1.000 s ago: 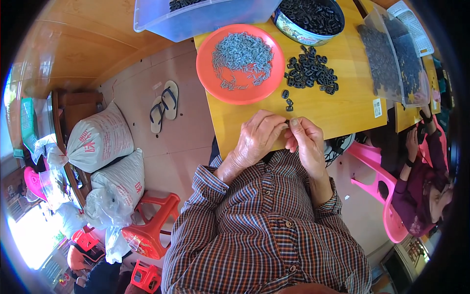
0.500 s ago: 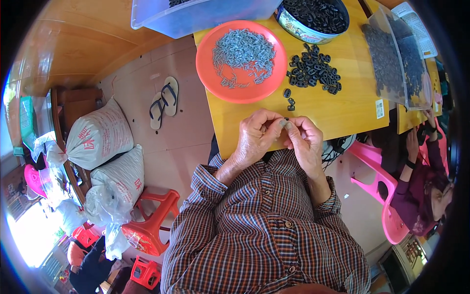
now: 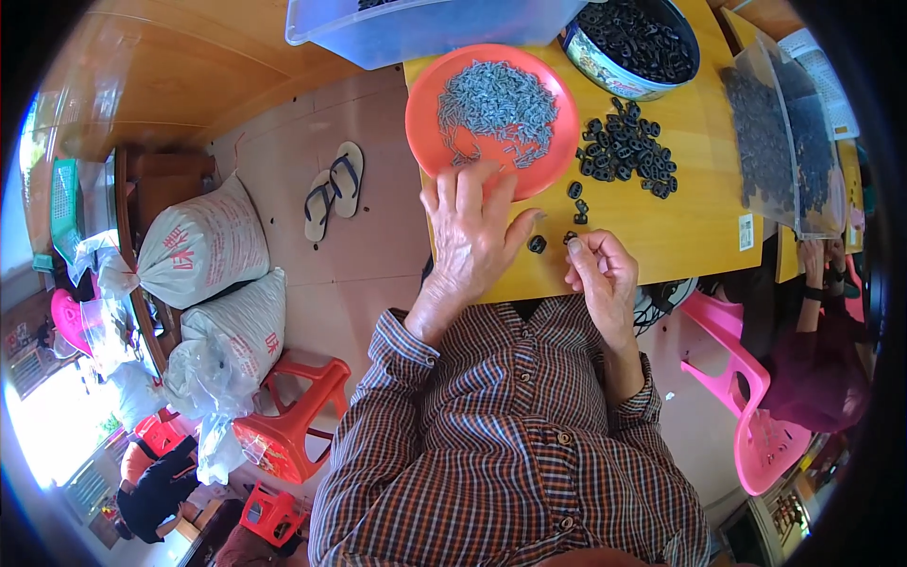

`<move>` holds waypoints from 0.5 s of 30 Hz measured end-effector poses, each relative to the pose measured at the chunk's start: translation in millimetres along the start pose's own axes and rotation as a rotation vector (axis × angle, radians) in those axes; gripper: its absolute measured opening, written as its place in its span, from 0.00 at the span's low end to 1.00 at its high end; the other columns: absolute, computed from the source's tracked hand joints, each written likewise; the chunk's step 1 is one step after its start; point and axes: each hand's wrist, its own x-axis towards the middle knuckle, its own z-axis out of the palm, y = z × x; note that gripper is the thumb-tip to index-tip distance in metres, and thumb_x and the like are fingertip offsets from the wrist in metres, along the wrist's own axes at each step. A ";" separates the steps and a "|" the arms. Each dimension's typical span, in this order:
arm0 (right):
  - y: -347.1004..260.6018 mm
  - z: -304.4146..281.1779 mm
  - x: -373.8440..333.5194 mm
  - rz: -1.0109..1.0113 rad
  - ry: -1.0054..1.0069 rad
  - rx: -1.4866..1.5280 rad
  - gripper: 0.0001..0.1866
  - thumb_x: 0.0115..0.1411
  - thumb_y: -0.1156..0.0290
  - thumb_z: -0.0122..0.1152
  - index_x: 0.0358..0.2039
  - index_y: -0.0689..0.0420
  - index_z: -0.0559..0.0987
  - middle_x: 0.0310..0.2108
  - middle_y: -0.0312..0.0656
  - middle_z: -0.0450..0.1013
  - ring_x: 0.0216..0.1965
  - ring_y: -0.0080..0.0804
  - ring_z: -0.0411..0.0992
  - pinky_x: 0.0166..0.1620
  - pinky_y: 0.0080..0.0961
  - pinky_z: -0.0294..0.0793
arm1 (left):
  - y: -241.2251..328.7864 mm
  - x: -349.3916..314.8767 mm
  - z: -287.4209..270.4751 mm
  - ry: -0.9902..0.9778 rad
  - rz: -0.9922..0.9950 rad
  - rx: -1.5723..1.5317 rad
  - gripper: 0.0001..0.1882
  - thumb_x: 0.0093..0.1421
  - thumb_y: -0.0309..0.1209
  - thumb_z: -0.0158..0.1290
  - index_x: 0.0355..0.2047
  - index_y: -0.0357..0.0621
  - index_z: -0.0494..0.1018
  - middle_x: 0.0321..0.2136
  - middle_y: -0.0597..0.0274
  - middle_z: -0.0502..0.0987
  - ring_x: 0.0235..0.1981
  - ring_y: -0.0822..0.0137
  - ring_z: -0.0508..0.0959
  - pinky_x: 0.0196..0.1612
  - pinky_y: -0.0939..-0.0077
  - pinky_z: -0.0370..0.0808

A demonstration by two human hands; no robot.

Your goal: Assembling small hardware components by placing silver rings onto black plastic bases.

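Overhanging round orange plastic plate (image 3: 424, 115): left hand (image 3: 468, 234), spread, seemingly empty | right hand (image 3: 607, 276) pinched small black piece (image 3: 570, 236) | plate's grey metal pins (image 3: 497, 100), loose black pile (image 3: 626, 149) right of plate lay unused

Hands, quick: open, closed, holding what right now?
Left hand: open, spread over the near edge of the orange plate.
Right hand: closed, pinching a small black piece.

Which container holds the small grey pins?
The shallow red plate, partly under the left hand; the round tin and clear bins hold dark pieces.
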 end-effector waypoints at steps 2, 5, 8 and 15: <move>0.3 1.2 -0.8 0.002 -0.005 -0.009 0.08 0.62 0.69 0.57 0.31 0.61 0.73 0.23 0.32 0.70 0.20 0.14 0.66 0.23 0.11 0.65 | -7.7 5.4 4.4 -0.048 0.017 0.077 0.25 0.46 0.42 0.63 0.41 0.39 0.75 0.46 0.55 0.68 0.50 0.53 0.65 0.54 0.46 0.56; 2.0 1.4 -0.6 -0.001 -0.016 -0.019 0.09 0.63 0.68 0.56 0.31 0.61 0.74 0.23 0.33 0.70 0.20 0.14 0.66 0.23 0.11 0.64 | -11.8 7.7 10.2 -0.062 0.018 0.140 0.28 0.46 0.44 0.63 0.42 0.38 0.74 0.47 0.55 0.67 0.51 0.53 0.64 0.55 0.43 0.54; 3.3 0.8 1.3 -0.006 -0.010 -0.027 0.10 0.62 0.67 0.57 0.31 0.61 0.74 0.23 0.33 0.70 0.21 0.14 0.67 0.23 0.11 0.64 | -12.7 8.6 12.8 -0.084 0.029 0.161 0.28 0.46 0.43 0.62 0.43 0.38 0.74 0.47 0.55 0.67 0.50 0.52 0.64 0.56 0.43 0.53; 3.5 0.2 1.2 0.009 -0.016 -0.074 0.10 0.63 0.67 0.57 0.31 0.61 0.74 0.23 0.33 0.70 0.21 0.14 0.67 0.23 0.11 0.65 | -13.6 6.9 16.2 -0.048 0.075 0.143 0.28 0.44 0.42 0.63 0.40 0.34 0.74 0.46 0.54 0.66 0.50 0.53 0.65 0.55 0.40 0.54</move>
